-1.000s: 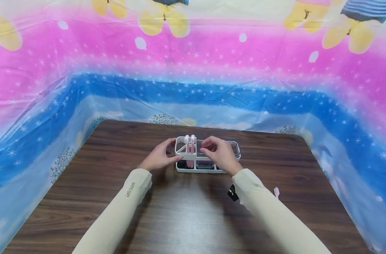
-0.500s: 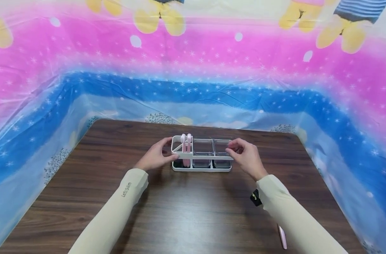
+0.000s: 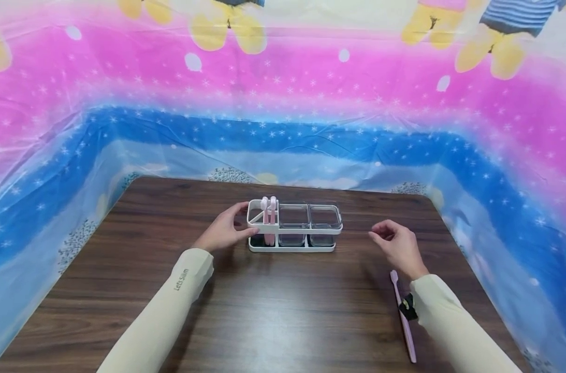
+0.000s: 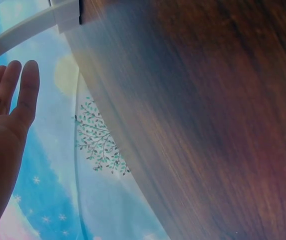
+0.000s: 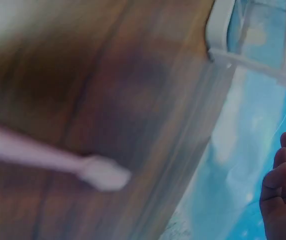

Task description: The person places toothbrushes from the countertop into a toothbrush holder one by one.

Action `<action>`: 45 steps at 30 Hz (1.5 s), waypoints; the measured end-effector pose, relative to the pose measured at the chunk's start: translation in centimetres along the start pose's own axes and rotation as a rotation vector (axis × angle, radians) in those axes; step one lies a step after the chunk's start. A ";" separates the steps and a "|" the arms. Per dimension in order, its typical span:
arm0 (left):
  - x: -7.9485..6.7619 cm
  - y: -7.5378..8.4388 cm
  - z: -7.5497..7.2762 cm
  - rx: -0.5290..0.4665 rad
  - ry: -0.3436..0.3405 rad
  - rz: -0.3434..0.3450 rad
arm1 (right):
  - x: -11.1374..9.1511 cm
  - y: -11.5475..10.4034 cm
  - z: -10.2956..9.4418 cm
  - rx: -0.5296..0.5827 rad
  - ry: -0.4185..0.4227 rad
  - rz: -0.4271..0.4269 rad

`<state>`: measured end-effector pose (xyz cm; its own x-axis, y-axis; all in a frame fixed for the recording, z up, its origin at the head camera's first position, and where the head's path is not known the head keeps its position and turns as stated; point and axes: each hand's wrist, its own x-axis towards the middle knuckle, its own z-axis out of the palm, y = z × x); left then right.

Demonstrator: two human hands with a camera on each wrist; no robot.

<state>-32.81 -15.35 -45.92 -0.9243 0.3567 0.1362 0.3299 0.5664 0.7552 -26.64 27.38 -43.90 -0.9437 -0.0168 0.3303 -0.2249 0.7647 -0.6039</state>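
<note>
A white toothbrush holder stands on the table with two pink toothbrushes upright in its left section. Two clear cups fill its middle and right sections. My left hand holds the holder's left end, thumb at the front rim and fingers toward the back; in the left wrist view those fingers look fairly straight. To the right of the holder, my right hand is in the air, fingers loosely bent around nothing. Below it lies a pink toothbrush, its head pointing away from me.
The dark wooden table ends at a pink and blue patterned cloth that hangs at the back and both sides. A black band sits at my right wrist, close over the lying toothbrush.
My right hand has moved from over the holder's cups to the right, away from it. The lying toothbrush has come into fuller view. My left hand stays at the holder.
</note>
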 end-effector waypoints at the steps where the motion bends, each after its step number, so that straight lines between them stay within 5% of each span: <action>1: 0.0 0.0 0.0 0.002 -0.001 -0.004 | -0.3 0.5 -0.2 -0.009 -0.006 0.008; 12: 0.1 -0.1 0.1 0.014 -0.003 -0.017 | -3.2 4.7 -2.4 -0.070 -0.119 0.133; 31: 0.2 -0.1 0.1 0.016 -0.003 -0.011 | -7.3 6.7 -3.2 -0.197 -0.318 0.375; 45: 0.1 0.1 0.1 0.012 0.000 -0.002 | -8.0 6.3 -2.5 -0.200 -0.391 0.360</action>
<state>-32.89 -15.18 -45.83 -0.9250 0.3554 0.1346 0.3300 0.5758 0.7480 -19.95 33.91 -48.54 -0.9805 0.0590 -0.1873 0.1418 0.8726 -0.4673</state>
